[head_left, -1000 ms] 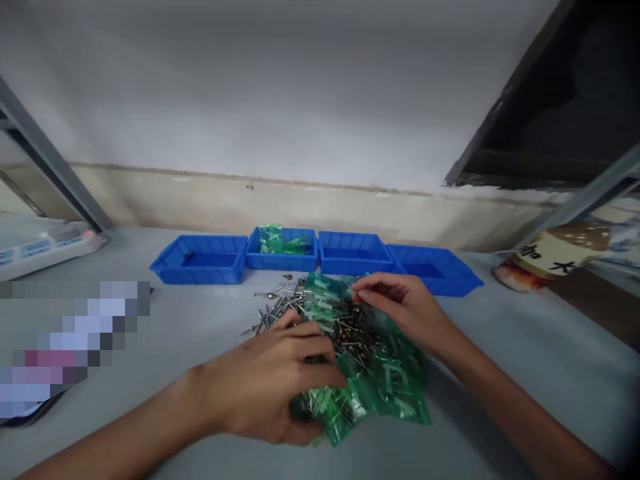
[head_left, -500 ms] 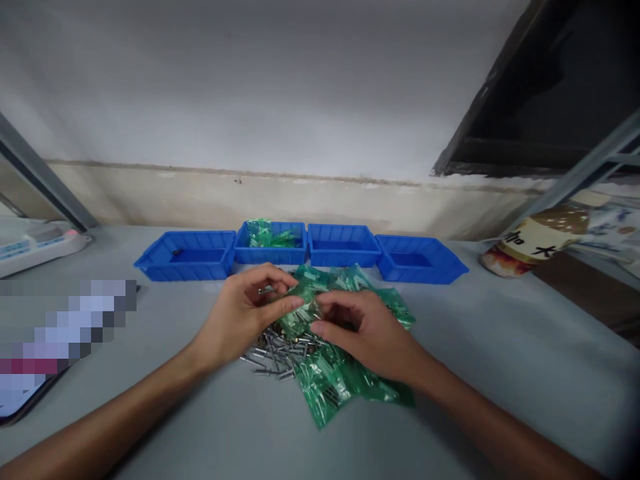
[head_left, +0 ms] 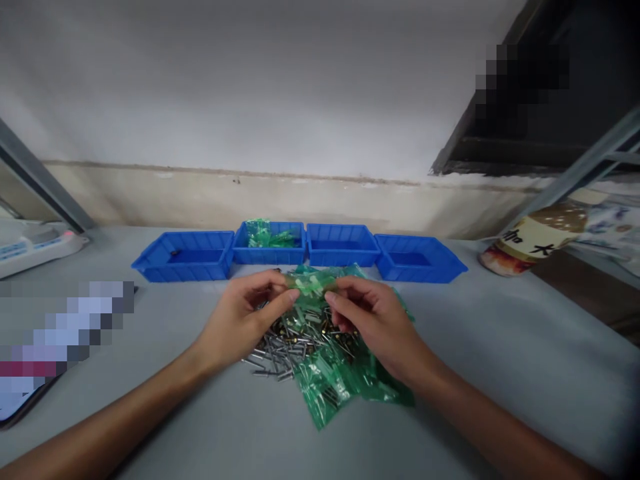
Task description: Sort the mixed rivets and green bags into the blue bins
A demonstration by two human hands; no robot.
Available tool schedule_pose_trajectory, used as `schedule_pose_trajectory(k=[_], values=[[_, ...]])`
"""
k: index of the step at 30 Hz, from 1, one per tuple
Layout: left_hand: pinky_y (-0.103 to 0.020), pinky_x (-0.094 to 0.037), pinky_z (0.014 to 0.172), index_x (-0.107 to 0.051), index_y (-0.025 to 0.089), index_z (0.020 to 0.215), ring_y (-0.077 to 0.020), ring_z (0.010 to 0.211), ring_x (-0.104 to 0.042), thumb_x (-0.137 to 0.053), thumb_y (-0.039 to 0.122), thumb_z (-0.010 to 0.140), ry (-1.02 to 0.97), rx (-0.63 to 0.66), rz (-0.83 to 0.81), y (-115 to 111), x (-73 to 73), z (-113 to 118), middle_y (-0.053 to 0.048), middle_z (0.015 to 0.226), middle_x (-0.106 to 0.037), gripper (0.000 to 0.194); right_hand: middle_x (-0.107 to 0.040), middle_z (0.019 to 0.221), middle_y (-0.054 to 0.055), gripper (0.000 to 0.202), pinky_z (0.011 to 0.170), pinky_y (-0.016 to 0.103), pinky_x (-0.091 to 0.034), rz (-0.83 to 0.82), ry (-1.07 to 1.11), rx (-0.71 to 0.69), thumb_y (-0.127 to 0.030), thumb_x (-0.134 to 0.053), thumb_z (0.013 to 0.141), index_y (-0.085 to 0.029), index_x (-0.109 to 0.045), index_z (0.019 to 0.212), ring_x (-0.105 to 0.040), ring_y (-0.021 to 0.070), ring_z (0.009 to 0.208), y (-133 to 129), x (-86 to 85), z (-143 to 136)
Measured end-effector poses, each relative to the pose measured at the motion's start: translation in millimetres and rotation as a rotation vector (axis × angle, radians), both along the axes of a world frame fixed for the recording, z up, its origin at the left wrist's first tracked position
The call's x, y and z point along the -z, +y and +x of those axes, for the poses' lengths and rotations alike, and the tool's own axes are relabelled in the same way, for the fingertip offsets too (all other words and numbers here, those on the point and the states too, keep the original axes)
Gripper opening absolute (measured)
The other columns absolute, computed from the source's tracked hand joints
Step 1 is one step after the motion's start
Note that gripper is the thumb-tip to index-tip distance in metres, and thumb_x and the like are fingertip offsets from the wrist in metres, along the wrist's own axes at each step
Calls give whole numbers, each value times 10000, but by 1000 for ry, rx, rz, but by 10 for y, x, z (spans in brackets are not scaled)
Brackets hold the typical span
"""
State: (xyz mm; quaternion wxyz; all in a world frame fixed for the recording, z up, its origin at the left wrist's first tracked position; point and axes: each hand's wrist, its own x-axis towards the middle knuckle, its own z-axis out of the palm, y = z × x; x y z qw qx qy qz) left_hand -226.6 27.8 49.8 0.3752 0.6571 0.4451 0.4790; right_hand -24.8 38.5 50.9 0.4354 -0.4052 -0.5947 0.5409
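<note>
Pinches flattish translucent green plastic bag (head_left: 311, 285) thumb-to-finger with left hand (head_left: 244, 315) and right hand (head_left: 377, 319) | probably light, limp, slippery | grip opposite edges

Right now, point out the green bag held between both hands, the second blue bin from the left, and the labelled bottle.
Held green bag (head_left: 311, 285): head view, middle of its visible film.
Second blue bin (head_left: 270, 257): head view, front wall.
Labelled bottle (head_left: 533, 238): head view, its pale label.

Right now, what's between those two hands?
A green plastic bag, pinched by the left hand and the right hand; the head view shows it.
</note>
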Motion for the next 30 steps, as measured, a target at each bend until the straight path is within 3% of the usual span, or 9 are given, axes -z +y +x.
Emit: schedule_pose_trajectory(k=[4,8,13,15,18,21,23,26,30], values=[[-220,-466,642,-638,170,803,-111,657,-591,-663,253,840,-44,-18,-14,-15,-32,5,9,690,-645,94,-714,847,18,195,636,253,-507,-27,125,-88,-319,-618,887,-284,-676,1070,-661,129,734,-34,-6,2],[-257,-499,695,-684,170,935,-148,755,-639,-647,226,821,-36,-22,-40,-22,-57,5,-35,839,-705,132,-708,991,40,185,724,303,-534,12,137,-100,-332,-621,883,-286,-715,1035,-672,158,832,-46,-16,-2],[-239,-486,634,-699,177,856,-138,735,-618,-619,239,839,22,-1,-57,-28,-60,8,-31,817,-693,103,-664,825,4,142,655,276,-512,85,0,-21,-312,-663,844,-283,-724,969,-612,125,713,10,30,23],[-237,-487,634,-674,175,824,-128,713,-605,-684,238,803,-5,42,-64,-26,-34,16,-15,789,-672,68,-647,821,-11,250,643,264,-494,114,-58,2,-253,-681,822,-297,-674,1069,-590,115,700,28,43,30],[-250,-504,675,-618,188,905,-121,702,-598,-757,194,741,-85,61,-56,-19,8,31,12,766,-643,215,-630,894,-19,453,644,263,-486,108,-48,5,-202,-675,813,-329,-554,1230,-581,109,708,38,49,30],[-272,-507,681,-571,210,1071,-126,686,-596,-748,171,752,-135,61,-63,-12,21,33,25,747,-636,367,-614,863,-7,290,658,276,-481,182,-102,13,-205,-669,817,-279,-637,1095,-583,126,744,46,50,24],[-283,-490,688,-626,199,999,-137,711,-593,-720,176,782,-84,43,-20,-7,19,24,6,763,-639,238,-613,883,13,109,683,286,-474,292,-163,36,-208,-659,829,-247,-699,922,-589,147,812,53,53,24],[-306,-464,774,-688,189,793,-161,836,-597,-689,155,806,2,17,108,2,20,2,-28,851,-645,36,-593,898,20,110,664,276,-453,403,-237,102,-207,-653,841,-272,-742,855,-582,150,837,53,54,33],[-327,-439,864,-721,216,798,-176,952,-578,-697,142,802,-5,36,165,22,39,-19,-35,953,-603,78,-641,777,1,121,540,249,-442,264,-208,67,-264,-635,863,-294,-743,909,-579,116,630,27,32,43]])
